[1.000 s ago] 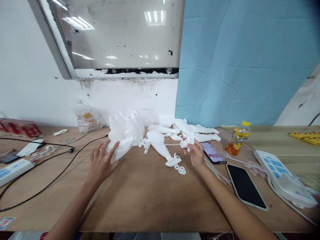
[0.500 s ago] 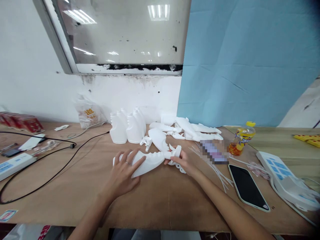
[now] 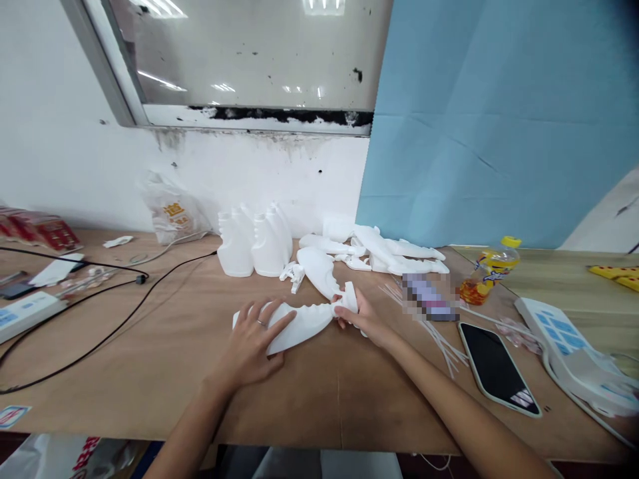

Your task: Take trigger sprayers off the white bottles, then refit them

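A white plastic spray bottle (image 3: 305, 326) lies on its side on the brown table, its neck pointing right. My left hand (image 3: 253, 344) is wrapped over the bottle's base end, a ring on one finger. At the neck, my right hand (image 3: 367, 320) grips a white trigger spray head (image 3: 351, 296) between thumb and fingers. The head meets the bottle's mouth; whether it is threaded on cannot be seen. Just behind lies another white bottle (image 3: 317, 269), beside a loose white trigger piece (image 3: 294, 274).
Several white bottles (image 3: 235, 249) stand near the wall, and more lie in a pile (image 3: 384, 253). To the right are white strips (image 3: 442, 342), a phone (image 3: 499, 366), a drink bottle (image 3: 492, 269) and a white device (image 3: 564, 346). A black cable (image 3: 164, 286) runs at left.
My right hand has turned the trigger head at the bottle's neck, and its fingers now cover more of it. The left hand still holds the bottle. The camera view has shifted slightly.
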{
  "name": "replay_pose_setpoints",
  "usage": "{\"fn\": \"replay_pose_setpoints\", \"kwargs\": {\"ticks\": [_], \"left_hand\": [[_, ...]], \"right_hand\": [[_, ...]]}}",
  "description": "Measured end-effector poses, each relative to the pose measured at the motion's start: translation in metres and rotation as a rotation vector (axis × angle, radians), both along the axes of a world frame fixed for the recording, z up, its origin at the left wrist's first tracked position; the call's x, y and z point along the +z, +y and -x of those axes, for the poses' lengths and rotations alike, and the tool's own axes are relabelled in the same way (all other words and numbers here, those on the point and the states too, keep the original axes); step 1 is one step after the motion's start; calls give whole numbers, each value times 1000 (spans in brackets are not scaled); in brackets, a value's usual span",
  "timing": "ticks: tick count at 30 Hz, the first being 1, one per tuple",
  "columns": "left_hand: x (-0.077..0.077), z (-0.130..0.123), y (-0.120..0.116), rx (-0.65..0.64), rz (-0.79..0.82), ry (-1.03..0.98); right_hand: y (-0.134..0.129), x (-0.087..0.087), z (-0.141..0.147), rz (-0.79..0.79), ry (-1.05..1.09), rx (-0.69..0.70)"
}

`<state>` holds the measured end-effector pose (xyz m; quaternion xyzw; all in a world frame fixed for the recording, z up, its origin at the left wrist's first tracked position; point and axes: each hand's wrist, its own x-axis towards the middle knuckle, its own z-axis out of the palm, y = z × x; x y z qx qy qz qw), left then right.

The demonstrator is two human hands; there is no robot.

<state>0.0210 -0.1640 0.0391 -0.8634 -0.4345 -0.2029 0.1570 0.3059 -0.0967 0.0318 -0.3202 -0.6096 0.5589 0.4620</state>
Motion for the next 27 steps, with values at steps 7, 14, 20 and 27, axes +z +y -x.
{"fn": "replay_pose_setpoints", "kwargs": {"ticks": [7, 14, 20, 27], "left_hand": [[1, -1, -1, 15, 9, -33], [3, -3, -3, 10, 34, -44], [2, -2, -2, 2, 46, -58], [2, -2, -3, 0, 58, -50]], "right_hand": [[-5, 0, 1, -57, -20, -59], [-8, 0, 3, -65, -4, -112], [-8, 2, -2, -88, -70, -56], [-11, 1, 1, -80, -66, -100]]}}
